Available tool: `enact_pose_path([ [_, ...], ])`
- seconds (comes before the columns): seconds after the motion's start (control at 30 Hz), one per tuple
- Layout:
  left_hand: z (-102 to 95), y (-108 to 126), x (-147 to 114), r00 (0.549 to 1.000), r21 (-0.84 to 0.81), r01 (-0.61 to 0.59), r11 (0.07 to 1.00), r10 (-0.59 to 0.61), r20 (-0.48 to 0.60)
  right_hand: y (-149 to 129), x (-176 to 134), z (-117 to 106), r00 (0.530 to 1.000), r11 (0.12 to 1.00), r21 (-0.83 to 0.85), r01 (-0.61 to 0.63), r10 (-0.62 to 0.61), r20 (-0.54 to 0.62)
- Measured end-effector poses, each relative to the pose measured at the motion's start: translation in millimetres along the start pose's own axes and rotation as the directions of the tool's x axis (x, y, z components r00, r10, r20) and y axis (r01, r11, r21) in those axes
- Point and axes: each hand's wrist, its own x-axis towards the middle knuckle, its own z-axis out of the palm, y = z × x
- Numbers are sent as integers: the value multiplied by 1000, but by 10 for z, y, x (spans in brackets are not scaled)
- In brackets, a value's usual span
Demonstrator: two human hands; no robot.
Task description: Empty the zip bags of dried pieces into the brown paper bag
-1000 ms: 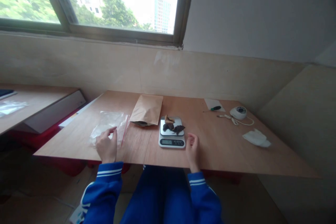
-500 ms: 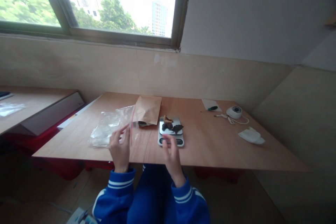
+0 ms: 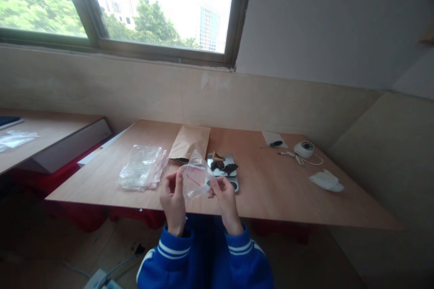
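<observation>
A clear zip-lock bag (image 3: 194, 185) with a red seal line is stretched between my two hands, above the table's front edge. My left hand (image 3: 173, 198) pinches its left side, and my right hand (image 3: 224, 196) pinches the right side. Just behind the bag lies a small kitchen scale (image 3: 234, 176), partly covered by it and my right hand. Dark dried pieces (image 3: 229, 168) and a brown curled piece (image 3: 217, 156) rest on the scale's plate. To the left is a stack of clear zip-lock bags (image 3: 140, 167). A brown paper pouch (image 3: 190, 141) lies behind my left hand.
Toward the right of the table (image 3: 271, 189) are a screwdriver (image 3: 276, 143) on white paper, a white dome camera (image 3: 304, 149) with its cable, and a crumpled white tissue (image 3: 326, 180). A second table (image 3: 57, 128) stands at the left.
The bag that hung from my left hand over the pile has come right, in front of the scale. My right hand has closed on its other side. The view has shifted slightly.
</observation>
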Motion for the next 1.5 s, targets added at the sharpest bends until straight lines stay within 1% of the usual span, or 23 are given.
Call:
enact_pose_path([
  [0.03, -22, 9, 24, 1000, -8, 3, 1000, -3, 3, 5, 2, -41, 1000, 1000, -1, -15, 15, 3],
  [0.07, -45, 9, 46, 1000, -4, -1, 1000, 1, 25, -4, 5, -87, 999, 1000, -14, -12, 13, 38],
  [0.1, -67, 1, 65, 999, 15, -9, 1000, 9, 51, -27, 14, -137, 995, 999, -42, 13, -9, 104],
  [0.17, -107, -32, 100, 997, 84, -53, 995, 48, 62, -90, 64, -251, 970, 981, -155, 119, -82, 231],
  [0.2, -122, -52, 119, 995, 124, -96, 988, 89, 54, -112, 115, -310, 961, 952, -240, 190, -130, 243],
  [0.23, -131, -72, 140, 989, 161, -148, 976, 142, 48, -117, 185, -364, 959, 903, -346, 255, -191, 210],
  [0.27, -133, -90, 161, 979, 189, -203, 961, 197, 50, -99, 274, -409, 955, 833, -466, 298, -261, 144],
  [0.3, -125, -106, 183, 969, 203, -249, 947, 242, 58, -55, 378, -442, 937, 747, -586, 316, -342, 70],
  [0.33, -106, -118, 203, 960, 201, -278, 939, 268, 76, 13, 489, -461, 914, 658, -688, 306, -406, 17],
  [0.37, -77, -129, 219, 957, 191, -287, 939, 272, 99, 99, 600, -465, 904, 582, -764, 277, -427, 2],
  [0.43, 6, -145, 235, 963, 155, -248, 956, 226, 150, 290, 790, -440, 914, 476, -860, 184, -405, -28],
  [0.5, 99, -161, 224, 970, 114, -179, 977, 156, 186, 453, 906, -401, 915, 396, -911, 118, -400, -55],
  [0.53, 139, -171, 209, 973, 100, -145, 984, 123, 196, 512, 934, -389, 908, 366, -924, 108, -414, -58],
  [0.6, 191, -200, 167, 980, 101, -84, 991, 64, 188, 579, 952, -396, 890, 332, -934, 135, -455, -33],
  [0.7, 197, -270, 93, 986, 164, 8, 986, -35, 161, 590, 945, -472, 874, 350, -913, 210, -486, 14],
  [0.87, 143, -401, 1, 982, 197, 82, 977, -113, 150, 532, 953, -584, 876, 477, -844, 244, -481, -18],
  [1.03, 149, -422, -24, 977, 164, 132, 978, -156, 148, 451, 926, -626, 894, 631, -748, 208, -433, -116],
  [1.13, 168, -404, -28, 967, 143, 173, 975, -195, 161, 410, 919, -670, 889, 720, -660, 213, -423, -175],
  [1.23, 186, -412, -33, 965, 136, 191, 972, -211, 153, 325, 916, -726, 883, 783, -583, 216, -412, -226],
  [1.33, 208, -441, -40, 967, 136, 182, 974, -202, 157, 117, 858, -721, 866, 823, -526, 215, -410, -287],
  [1.4, 227, -451, -49, 967, 139, 172, 975, -194, 167, -79, 775, -644, 869, 827, -494, 268, -429, -247],
  [1.43, 238, -450, -56, 968, 137, 167, 976, -189, 167, -179, 723, -582, 878, 821, -479, 309, -440, -187],
  [1.5, 257, -436, -73, 967, 127, 163, 978, -184, 178, -346, 618, -429, 885, 785, -473, 400, -465, -24],
])
